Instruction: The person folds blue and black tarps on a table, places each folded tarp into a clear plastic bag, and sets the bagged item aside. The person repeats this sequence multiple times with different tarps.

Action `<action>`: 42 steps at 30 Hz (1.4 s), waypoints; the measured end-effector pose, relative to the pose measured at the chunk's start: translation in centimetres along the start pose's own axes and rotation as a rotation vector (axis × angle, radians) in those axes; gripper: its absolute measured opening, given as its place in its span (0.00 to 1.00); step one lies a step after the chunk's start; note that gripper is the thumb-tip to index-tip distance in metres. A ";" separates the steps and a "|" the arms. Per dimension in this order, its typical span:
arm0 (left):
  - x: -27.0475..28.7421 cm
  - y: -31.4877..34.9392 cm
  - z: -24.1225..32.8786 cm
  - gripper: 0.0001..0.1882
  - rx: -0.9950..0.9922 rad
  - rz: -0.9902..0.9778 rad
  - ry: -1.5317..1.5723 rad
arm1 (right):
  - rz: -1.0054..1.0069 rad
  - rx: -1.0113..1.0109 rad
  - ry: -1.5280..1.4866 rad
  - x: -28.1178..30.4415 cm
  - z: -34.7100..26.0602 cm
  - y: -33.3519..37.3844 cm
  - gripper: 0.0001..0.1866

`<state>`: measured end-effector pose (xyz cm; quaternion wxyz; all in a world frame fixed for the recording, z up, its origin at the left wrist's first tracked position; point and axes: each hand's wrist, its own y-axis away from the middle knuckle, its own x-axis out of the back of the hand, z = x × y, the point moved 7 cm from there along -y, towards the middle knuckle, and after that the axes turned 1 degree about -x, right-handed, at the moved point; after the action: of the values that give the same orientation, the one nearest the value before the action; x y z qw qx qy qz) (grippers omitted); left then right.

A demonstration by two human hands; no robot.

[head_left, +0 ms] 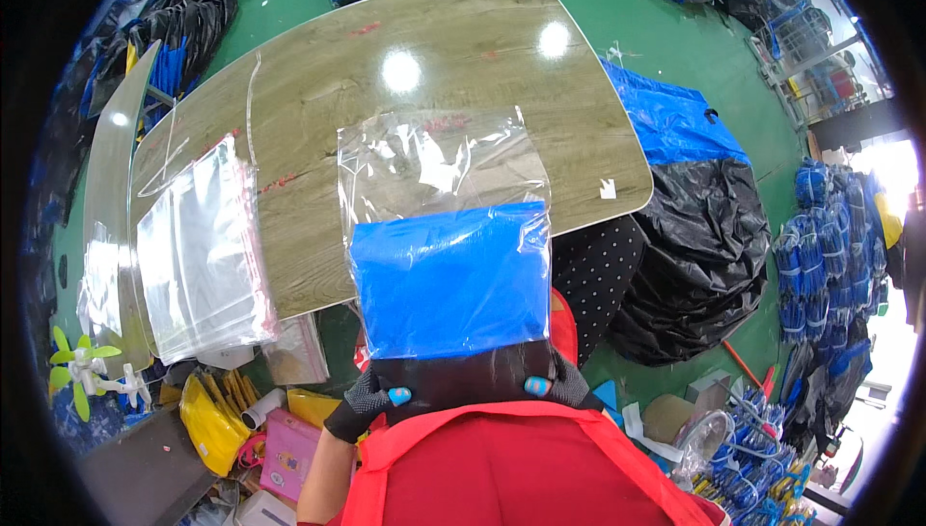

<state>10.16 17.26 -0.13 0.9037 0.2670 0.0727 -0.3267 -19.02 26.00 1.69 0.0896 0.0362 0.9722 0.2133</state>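
Observation:
A folded blue-and-black tarp (449,280) is held in front of my body, its blue part inside a transparent plastic bag (434,161). The bag's unfilled upper portion lies over the table. My left hand (365,404), in a dark grey glove with blue on the thumb tip, grips the black lower part at its left corner. At the right corner, my right hand (564,387), gloved alike, grips the same black part. Both thumbs press on top while the other fingers are hidden beneath. Whether the bag covers the black end I cannot tell.
Beneath the bag's upper end stands a wood-patterned table (318,82). A stack of transparent bags (203,256) lies at its left edge. To the right is a large black-and-blue tarp pile (690,246). A small green-bladed fan (85,372) stands at left; bundled blue items (820,256) line the far right.

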 end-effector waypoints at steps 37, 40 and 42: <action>0.9 -4.4 4.3 0.47 -0.029 0.101 0.003 | 0.048 0.048 -0.288 -0.4 -8.3 -6.0 0.37; 1.3 -2.8 2.0 0.53 0.158 0.120 0.050 | -0.132 -0.097 0.000 -1.8 -6.8 -5.5 0.41; 2.2 -2.8 3.0 0.39 -0.038 0.111 -0.006 | -0.115 -0.121 -0.076 -1.7 -6.4 -5.3 0.39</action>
<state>9.99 12.64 0.54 0.9256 0.2522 0.0615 -0.2756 -18.77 18.38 5.47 0.1407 -0.0171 0.9538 0.2648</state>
